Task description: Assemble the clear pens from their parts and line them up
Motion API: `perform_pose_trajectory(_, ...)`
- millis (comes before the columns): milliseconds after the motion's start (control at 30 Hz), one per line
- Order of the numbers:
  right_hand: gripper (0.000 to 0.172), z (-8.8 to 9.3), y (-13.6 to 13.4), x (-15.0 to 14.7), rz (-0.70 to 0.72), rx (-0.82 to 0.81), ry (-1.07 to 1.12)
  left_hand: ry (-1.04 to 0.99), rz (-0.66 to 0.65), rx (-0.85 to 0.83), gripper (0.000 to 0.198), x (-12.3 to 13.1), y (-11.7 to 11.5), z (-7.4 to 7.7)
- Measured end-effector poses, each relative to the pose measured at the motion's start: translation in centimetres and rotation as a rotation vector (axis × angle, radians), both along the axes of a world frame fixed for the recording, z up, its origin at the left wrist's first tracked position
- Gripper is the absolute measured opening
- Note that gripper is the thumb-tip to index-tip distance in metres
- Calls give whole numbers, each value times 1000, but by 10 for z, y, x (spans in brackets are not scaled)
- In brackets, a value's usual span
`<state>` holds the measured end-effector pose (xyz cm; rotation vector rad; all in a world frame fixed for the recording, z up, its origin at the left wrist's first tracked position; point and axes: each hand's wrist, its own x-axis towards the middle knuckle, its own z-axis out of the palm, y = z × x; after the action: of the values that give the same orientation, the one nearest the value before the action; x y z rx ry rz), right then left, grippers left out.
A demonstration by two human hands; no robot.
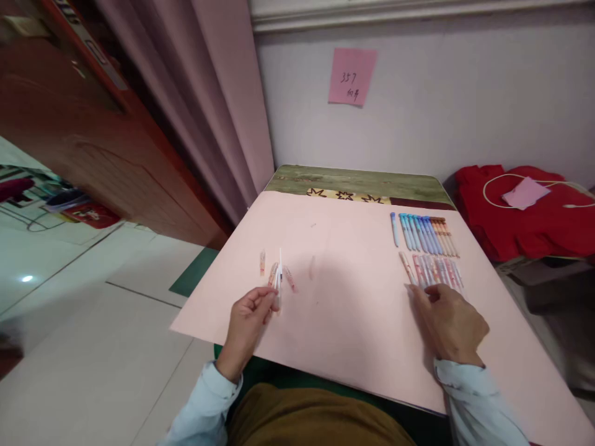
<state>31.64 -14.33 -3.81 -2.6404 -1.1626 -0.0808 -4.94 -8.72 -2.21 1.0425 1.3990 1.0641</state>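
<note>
On the left of the pink table cover, my left hand (253, 310) is closed in a pinch on a thin white pen refill (277, 280). Around its fingertips lie several clear pen barrel pieces with reddish marks, among them one clear barrel (263, 262) set apart to the left and another clear barrel (289, 279) to the right. Over at the right, my right hand (449, 319) has its fingertips closed at the near end of a pale brownish pen (406, 268). Beside that pen is a row of pink and clear pens (437, 271), its near ends partly hidden by my fingers.
Farther back is a row of blue, purple and brown pens (427, 234), with a single blue pen (395, 229) at its left. A red cloth (525, 217) with a white cable lies right of the table. A brown door (139, 142) and a curtain (223, 93) stand left.
</note>
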Motion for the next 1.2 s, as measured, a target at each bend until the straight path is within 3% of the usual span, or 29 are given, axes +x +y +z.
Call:
perform_pose_trajectory(167,33,18,3,-16,115,117,54,152,144,63,34,-45,15,6)
perform_pose_trajectory(267,30,25,9,-42,326,142,184,213,138,37,35,-63,21,-1)
perform_pose_trajectory(400,23,26,19,-91,635,94,295,234,85,14,35,-68,24,-12)
perform_pose_trajectory(500,15,22,31,-120,779,35,331,288,37,25,31,-66,26,-14)
perform_pose_trajectory(700,11,11,62,-131,746,11,407,348,-18,39,28,-67,25,-14)
perform_pose_trajectory(833,13,7,87,-136,739,136,525,360,-25,37,30,-69,26,-20)
perform_pose_trajectory(967,13,12,111,-160,782,225,592,371,-45,41,29,-64,26,-18)
perform_pose_trajectory(1100,13,14,116,-186,878,153,546,399,-108,53,28,-57,21,-11)
perform_pose_trajectory(1200,14,9,109,-188,866,123,543,487,-153,75,26,-50,17,-9)
